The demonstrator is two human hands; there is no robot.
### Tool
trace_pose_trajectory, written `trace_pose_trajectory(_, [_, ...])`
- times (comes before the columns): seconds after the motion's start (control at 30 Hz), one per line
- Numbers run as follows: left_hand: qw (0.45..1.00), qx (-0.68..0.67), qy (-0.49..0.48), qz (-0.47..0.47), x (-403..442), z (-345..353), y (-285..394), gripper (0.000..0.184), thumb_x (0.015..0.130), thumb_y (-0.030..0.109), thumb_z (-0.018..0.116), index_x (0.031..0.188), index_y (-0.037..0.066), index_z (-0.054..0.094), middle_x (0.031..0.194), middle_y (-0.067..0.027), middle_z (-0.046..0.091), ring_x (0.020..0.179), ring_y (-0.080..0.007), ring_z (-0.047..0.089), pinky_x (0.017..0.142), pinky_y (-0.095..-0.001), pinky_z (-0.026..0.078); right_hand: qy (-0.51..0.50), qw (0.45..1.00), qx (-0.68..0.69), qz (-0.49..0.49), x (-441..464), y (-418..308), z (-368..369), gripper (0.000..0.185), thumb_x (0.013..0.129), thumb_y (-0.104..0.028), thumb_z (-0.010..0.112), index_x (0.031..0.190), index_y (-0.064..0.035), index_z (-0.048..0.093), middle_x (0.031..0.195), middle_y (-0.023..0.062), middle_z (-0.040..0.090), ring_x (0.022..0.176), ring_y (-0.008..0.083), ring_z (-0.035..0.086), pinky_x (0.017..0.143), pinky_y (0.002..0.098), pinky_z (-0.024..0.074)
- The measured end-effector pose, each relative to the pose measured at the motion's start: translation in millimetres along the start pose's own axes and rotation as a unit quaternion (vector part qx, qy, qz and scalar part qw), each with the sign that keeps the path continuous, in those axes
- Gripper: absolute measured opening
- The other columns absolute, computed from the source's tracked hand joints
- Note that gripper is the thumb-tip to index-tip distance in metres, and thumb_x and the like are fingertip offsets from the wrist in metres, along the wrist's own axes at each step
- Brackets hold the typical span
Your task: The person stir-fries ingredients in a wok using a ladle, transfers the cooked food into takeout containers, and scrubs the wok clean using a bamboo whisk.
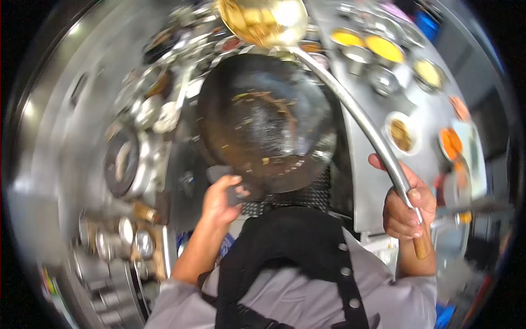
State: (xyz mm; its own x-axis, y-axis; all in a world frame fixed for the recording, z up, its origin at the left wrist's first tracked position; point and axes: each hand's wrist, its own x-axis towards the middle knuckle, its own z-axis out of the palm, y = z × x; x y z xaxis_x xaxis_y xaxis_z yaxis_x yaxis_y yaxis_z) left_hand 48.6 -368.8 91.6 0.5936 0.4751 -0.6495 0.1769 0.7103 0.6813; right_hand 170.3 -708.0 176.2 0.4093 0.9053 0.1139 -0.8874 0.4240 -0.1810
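Observation:
A dark wok (263,120) stands in front of me, its inside wet and dotted with small food scraps. My left hand (222,197) is closed at its near left rim, round a dark grey piece that looks like the wok's handle or a folded cloth; which one I cannot tell. In my right hand (405,211) is the long metal handle of a ladle (350,104), gripped just above its wooden end. The ladle's bowl reaches past the wok's far edge at the top of the view, with yellowish pieces showing in it.
On the steel counter at right stand a white bowl (402,132) of brown food, yellow-filled containers (384,50) and an orange-filled bowl (451,143). A round dark pan (121,162) lies at left, above several metal cups (144,243). Another person's hand (459,108) shows at far right.

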Motion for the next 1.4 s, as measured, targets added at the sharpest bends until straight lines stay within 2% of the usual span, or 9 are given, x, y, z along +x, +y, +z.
trace_pose_trajectory(0.13, [0.999, -0.027, -0.016, 0.023, 2.8, 3.9, -1.1, 0.016, 0.072, 0.005, 0.066, 0.077, 0.012, 0.052, 0.062, 0.002, 0.053, 0.054, -0.0102, 0.052, 0.052, -0.028, 0.048, 0.14, 0.936, -0.263, -0.188, -78.8, -2.1, 18.3, 0.072, 0.087, -0.004, 0.052, 0.146, 0.0018, 0.012, 0.06, 0.0111, 0.05, 0.04, 0.0147, 0.048, 0.037, 0.0257, 0.0376])
trace_pose_trajectory(0.27, [0.998, -0.061, -0.03, -0.006, 1.5, 11.9, 5.4, 0.013, 0.073, 0.005, 0.063, 0.076, 0.01, 0.052, 0.069, -0.0012, 0.06, 0.054, -0.0111, 0.056, 0.052, -0.0261, 0.051, 0.498, 0.635, -0.54, -0.239, -127.1, 43.8, 3.6, 0.071, 0.083, -0.001, 0.055, 0.147, -0.0064, 0.023, 0.067, 0.0012, 0.057, 0.043, 0.0057, 0.046, 0.041, 0.0209, 0.0396])
trace_pose_trajectory(0.37, [0.995, -0.07, -0.077, -0.002, 17.7, 0.8, 6.5, 0.017, 0.073, 0.004, 0.063, 0.087, 0.006, 0.053, 0.083, -0.0044, 0.061, 0.058, -0.0108, 0.057, 0.054, -0.0269, 0.051, 0.589, 0.415, -0.683, -0.116, -148.2, 53.7, -36.0, 0.07, 0.08, -0.002, 0.057, 0.145, -0.0074, 0.031, 0.08, 0.0121, 0.065, 0.053, 0.0177, 0.056, 0.057, 0.032, 0.0491])
trace_pose_trajectory(0.57, [0.987, -0.066, -0.137, 0.047, 23.3, 4.9, 39.5, 0.039, 0.077, 0.006, 0.062, 0.112, -0.004, 0.047, 0.093, -0.0233, 0.057, 0.061, -0.0217, 0.058, 0.051, -0.0223, 0.054, 0.615, 0.302, -0.716, -0.134, -165.2, 68.5, -115.8, 0.062, 0.079, -0.005, 0.06, 0.139, -0.0126, 0.043, 0.076, 0.0153, 0.06, 0.056, 0.0183, 0.052, 0.058, 0.03, 0.0451])
trace_pose_trajectory(0.73, [0.977, -0.167, -0.123, 0.055, 38.5, -5.0, 78.1, 0.031, 0.079, 0.008, 0.064, 0.102, -0.004, 0.047, 0.083, -0.0198, 0.06, 0.052, -0.0174, 0.058, 0.056, -0.0289, 0.054, 0.593, 0.366, -0.703, -0.142, -173.6, 68.2, -95.8, 0.063, 0.081, -0.002, 0.057, 0.14, -0.0097, 0.038, 0.104, 0.0064, 0.066, 0.057, 0.0095, 0.046, 0.056, 0.0247, 0.0411])
trace_pose_trajectory(1.03, [0.886, -0.392, -0.217, -0.121, 120.8, -117.9, 193.9, 0.044, 0.078, 0.004, 0.066, 0.112, -0.011, 0.042, 0.089, -0.0155, 0.046, 0.075, -0.0174, 0.047, 0.055, -0.0172, 0.052, 0.636, 0.464, -0.562, -0.253, -118.9, 84.5, -94.2, 0.064, 0.082, 0.001, 0.054, 0.142, -0.0116, 0.034, 0.058, -0.0026, 0.045, 0.042, 0.0067, 0.042, 0.04, 0.0229, 0.0348])
trace_pose_trajectory(1.17, [0.896, -0.363, -0.255, 0.0, 169.6, -192.2, 249.2, 0.054, 0.077, 0.004, 0.069, 0.114, -0.017, 0.036, 0.093, -0.0177, 0.047, 0.081, -0.0188, 0.05, 0.067, -0.0194, 0.053, 0.65, 0.465, -0.493, -0.344, -67.8, 103.6, -98.8, 0.061, 0.083, 0.002, 0.052, 0.139, -0.0127, 0.034, 0.054, 0.0004, 0.046, 0.038, 0.0099, 0.042, 0.037, 0.0236, 0.037])
trace_pose_trajectory(1.3, [0.865, -0.43, -0.254, -0.048, 214.5, -279.3, 304.3, 0.062, 0.075, 0.002, 0.069, 0.121, -0.015, 0.031, 0.092, -0.0141, 0.049, 0.085, -0.0194, 0.052, 0.07, -0.0212, 0.053, 0.505, 0.684, -0.286, -0.442, -47.7, 104.5, -99.7, 0.051, 0.085, -0.006, 0.053, 0.132, -0.0204, 0.038, 0.062, 0.0011, 0.043, 0.044, 0.0096, 0.04, 0.038, 0.0219, 0.0328])
trace_pose_trajectory(1.4, [0.849, -0.48, -0.218, -0.024, 245.1, -350.4, 332.4, 0.057, 0.071, -0.002, 0.066, 0.118, -0.013, 0.037, 0.093, -0.0151, 0.05, 0.086, -0.022, 0.054, 0.072, -0.0253, 0.055, 0.469, 0.709, -0.226, -0.475, -9.2, 114.1, -101.2, 0.042, 0.087, -0.014, 0.054, 0.127, -0.0236, 0.044, 0.058, -0.0002, 0.042, 0.038, 0.0104, 0.036, 0.036, 0.0241, 0.0273])
